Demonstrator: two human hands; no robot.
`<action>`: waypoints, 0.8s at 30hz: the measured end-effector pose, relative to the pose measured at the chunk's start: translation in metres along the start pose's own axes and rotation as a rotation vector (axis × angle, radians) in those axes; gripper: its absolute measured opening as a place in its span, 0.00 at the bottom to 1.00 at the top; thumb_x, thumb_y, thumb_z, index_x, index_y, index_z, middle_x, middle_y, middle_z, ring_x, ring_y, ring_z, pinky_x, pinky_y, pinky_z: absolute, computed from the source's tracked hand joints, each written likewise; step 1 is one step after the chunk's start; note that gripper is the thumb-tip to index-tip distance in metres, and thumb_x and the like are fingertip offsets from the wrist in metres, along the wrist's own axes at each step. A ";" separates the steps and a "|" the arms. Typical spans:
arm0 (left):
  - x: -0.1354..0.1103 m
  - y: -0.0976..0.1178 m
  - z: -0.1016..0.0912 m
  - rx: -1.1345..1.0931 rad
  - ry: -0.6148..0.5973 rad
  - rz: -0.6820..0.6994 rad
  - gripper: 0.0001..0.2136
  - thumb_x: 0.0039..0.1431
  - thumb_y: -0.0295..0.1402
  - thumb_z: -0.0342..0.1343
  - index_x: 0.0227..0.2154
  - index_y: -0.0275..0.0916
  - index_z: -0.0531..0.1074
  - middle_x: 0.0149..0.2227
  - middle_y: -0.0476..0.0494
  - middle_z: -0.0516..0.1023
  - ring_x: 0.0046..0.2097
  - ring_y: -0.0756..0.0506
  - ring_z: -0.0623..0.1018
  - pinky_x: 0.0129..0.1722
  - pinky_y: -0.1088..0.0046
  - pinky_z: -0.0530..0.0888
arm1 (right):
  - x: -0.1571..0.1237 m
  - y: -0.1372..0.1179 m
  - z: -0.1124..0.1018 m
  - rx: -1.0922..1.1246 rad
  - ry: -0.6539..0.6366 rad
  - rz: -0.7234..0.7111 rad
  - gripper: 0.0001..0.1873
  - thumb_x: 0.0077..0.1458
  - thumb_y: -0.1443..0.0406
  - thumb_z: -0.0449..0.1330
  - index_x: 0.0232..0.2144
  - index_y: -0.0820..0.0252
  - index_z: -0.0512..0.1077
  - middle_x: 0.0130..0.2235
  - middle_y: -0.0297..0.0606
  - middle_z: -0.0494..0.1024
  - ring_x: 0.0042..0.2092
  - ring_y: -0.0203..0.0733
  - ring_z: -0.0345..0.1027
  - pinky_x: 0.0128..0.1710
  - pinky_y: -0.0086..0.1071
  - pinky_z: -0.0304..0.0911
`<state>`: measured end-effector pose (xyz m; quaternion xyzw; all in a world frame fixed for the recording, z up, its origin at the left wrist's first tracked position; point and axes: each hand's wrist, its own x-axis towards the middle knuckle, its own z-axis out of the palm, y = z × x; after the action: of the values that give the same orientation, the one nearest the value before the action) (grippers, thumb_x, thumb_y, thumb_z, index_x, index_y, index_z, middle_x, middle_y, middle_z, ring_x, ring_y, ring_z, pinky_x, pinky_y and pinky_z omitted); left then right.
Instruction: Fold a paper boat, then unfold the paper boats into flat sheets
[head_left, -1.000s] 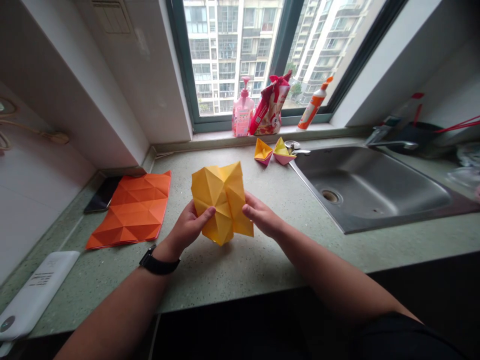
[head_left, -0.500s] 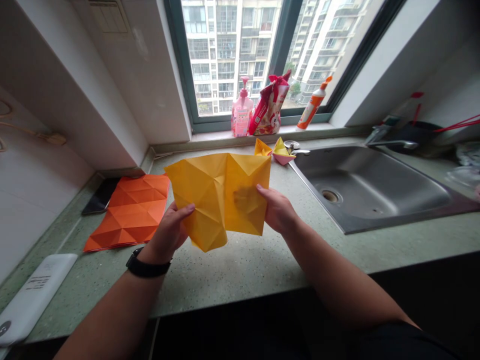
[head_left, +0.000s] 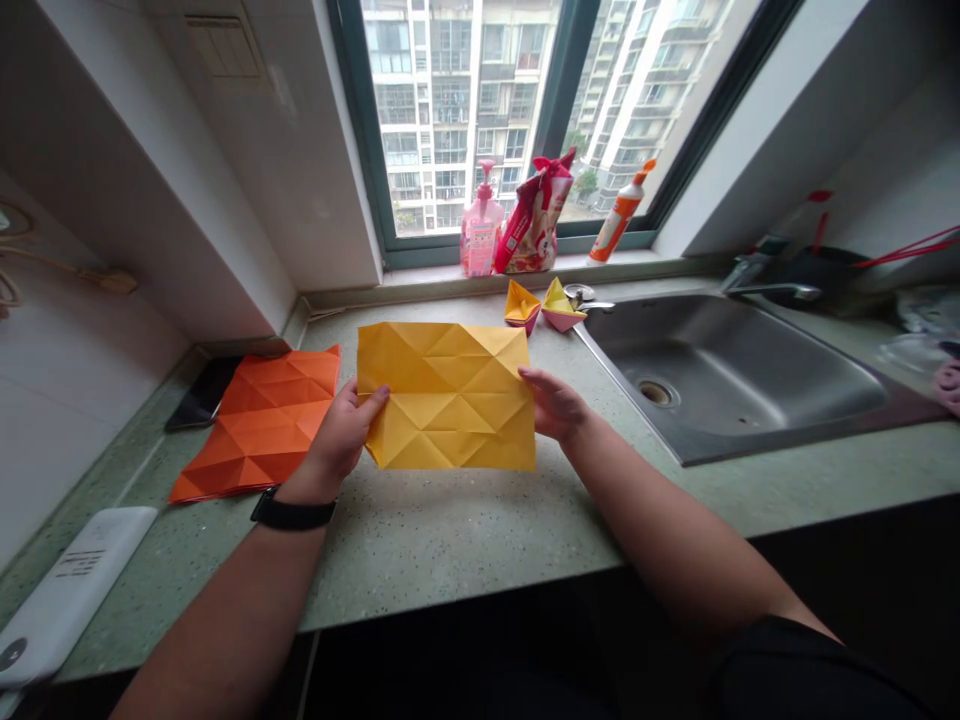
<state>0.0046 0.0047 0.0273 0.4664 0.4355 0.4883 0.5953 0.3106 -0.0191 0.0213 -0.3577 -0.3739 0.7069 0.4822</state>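
Observation:
A yellow sheet of origami paper (head_left: pixel 450 395), crossed by many creases, is held up over the counter between my hands. My left hand (head_left: pixel 346 430) grips its left edge, thumb in front and fingers behind. At the right edge my right hand (head_left: pixel 555 402) pinches the paper, its fingers partly hidden. Left of the yellow sheet, creased orange paper (head_left: pixel 262 425) lies on the counter in what looks like a stack. Beyond the sheet stand two small folded paper boats, one orange-yellow (head_left: pixel 522 305) and one yellow and pink (head_left: pixel 562 308).
A steel sink (head_left: pixel 750 370) is set into the speckled counter (head_left: pixel 465 550) on the right. A dark phone (head_left: pixel 202 395) lies partly under the orange paper. A white power bank (head_left: pixel 75 590) rests front left. On the sill stand a pink pump bottle (head_left: pixel 481 225), a red bag (head_left: pixel 535 220) and an orange-and-white bottle (head_left: pixel 621 215).
The yellow paper has gone from bent along a vertical middle fold to spread nearly flat, showing a different crease pattern. Both hands still hold its sides.

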 end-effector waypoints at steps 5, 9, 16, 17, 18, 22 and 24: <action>0.003 0.001 -0.003 -0.022 -0.003 0.021 0.22 0.54 0.41 0.72 0.49 0.40 0.74 0.49 0.39 0.85 0.47 0.40 0.85 0.46 0.64 0.83 | 0.003 -0.002 -0.010 0.016 0.034 -0.078 0.24 0.50 0.51 0.71 0.47 0.53 0.78 0.51 0.41 0.87 0.56 0.56 0.80 0.55 0.49 0.77; 0.005 0.002 -0.005 0.001 0.004 0.033 0.20 0.56 0.40 0.71 0.48 0.40 0.75 0.48 0.40 0.86 0.47 0.40 0.85 0.47 0.64 0.83 | 0.002 -0.007 -0.013 -0.012 0.057 -0.131 0.24 0.51 0.57 0.71 0.51 0.53 0.78 0.53 0.39 0.86 0.55 0.51 0.81 0.56 0.44 0.77; 0.009 0.001 -0.013 0.041 0.044 -0.025 0.18 0.55 0.39 0.71 0.46 0.41 0.75 0.42 0.40 0.86 0.43 0.38 0.86 0.40 0.63 0.83 | 0.003 -0.011 -0.021 -0.056 0.225 -0.226 0.21 0.49 0.61 0.73 0.48 0.53 0.81 0.48 0.39 0.88 0.50 0.52 0.83 0.55 0.46 0.76; 0.009 0.000 -0.013 0.046 0.028 -0.031 0.19 0.54 0.39 0.71 0.46 0.41 0.75 0.41 0.41 0.86 0.43 0.38 0.85 0.41 0.63 0.83 | 0.005 -0.010 -0.022 -0.062 0.261 -0.233 0.21 0.48 0.61 0.74 0.46 0.54 0.82 0.47 0.39 0.88 0.49 0.51 0.83 0.54 0.45 0.76; 0.009 -0.001 -0.013 0.051 0.010 -0.036 0.19 0.54 0.39 0.72 0.46 0.40 0.75 0.41 0.41 0.86 0.42 0.38 0.85 0.41 0.63 0.82 | 0.006 -0.009 -0.024 -0.073 0.298 -0.234 0.20 0.47 0.61 0.74 0.44 0.54 0.82 0.46 0.39 0.88 0.47 0.51 0.83 0.52 0.44 0.76; 0.006 -0.003 -0.012 0.081 -0.054 -0.053 0.23 0.51 0.42 0.73 0.45 0.38 0.74 0.44 0.40 0.85 0.42 0.40 0.85 0.42 0.64 0.82 | 0.013 -0.003 -0.028 -0.216 0.419 -0.223 0.18 0.46 0.55 0.77 0.38 0.56 0.82 0.40 0.38 0.88 0.40 0.46 0.81 0.40 0.36 0.75; 0.006 -0.003 -0.012 0.104 -0.065 -0.061 0.24 0.50 0.42 0.74 0.47 0.38 0.74 0.45 0.39 0.85 0.42 0.40 0.84 0.42 0.65 0.81 | 0.016 0.000 -0.029 -0.310 0.457 -0.236 0.20 0.47 0.50 0.76 0.35 0.56 0.81 0.35 0.37 0.86 0.35 0.43 0.78 0.34 0.33 0.71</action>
<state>-0.0062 0.0117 0.0214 0.4987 0.4546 0.4312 0.5989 0.3316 0.0011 0.0052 -0.5309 -0.3982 0.4816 0.5724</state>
